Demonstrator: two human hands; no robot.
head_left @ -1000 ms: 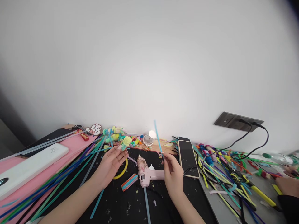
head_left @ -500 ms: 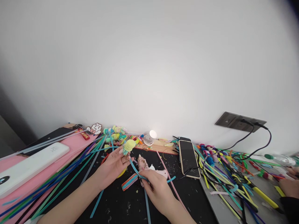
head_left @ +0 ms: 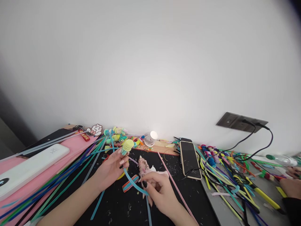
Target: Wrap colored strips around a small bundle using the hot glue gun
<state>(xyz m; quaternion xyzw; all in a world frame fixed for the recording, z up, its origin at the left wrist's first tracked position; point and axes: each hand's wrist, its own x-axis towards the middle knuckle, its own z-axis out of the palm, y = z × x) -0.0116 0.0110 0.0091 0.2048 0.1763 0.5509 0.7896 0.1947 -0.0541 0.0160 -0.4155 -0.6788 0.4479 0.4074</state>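
My left hand [head_left: 112,165] is closed around a small coiled pipe-cleaner piece [head_left: 128,145], pale yellow on top and mint green below. From under its fingers a light blue pipe cleaner [head_left: 133,182] curves down to the right. My right hand [head_left: 160,191] pinches that blue strand near its far end between thumb and forefinger. Beneath and behind the right hand lies a pinkish, speckled pointed object [head_left: 143,165], partly covered. A bundle of blue and orange pipe cleaners [head_left: 129,184] rests on the black mat between the hands.
Long pipe cleaners [head_left: 70,171] spread across the left, beside a white power bank [head_left: 35,166]. A phone [head_left: 191,160] and a paper cup [head_left: 154,135] stand toward the wall. Yellow-handled pliers [head_left: 263,194] lie at right, near another person's hand [head_left: 290,187].
My right hand has shifted its hold along the blue pipe cleaner toward its end, with fingers more raised. My left hand has tilted and moved slightly left with the coiled piece.
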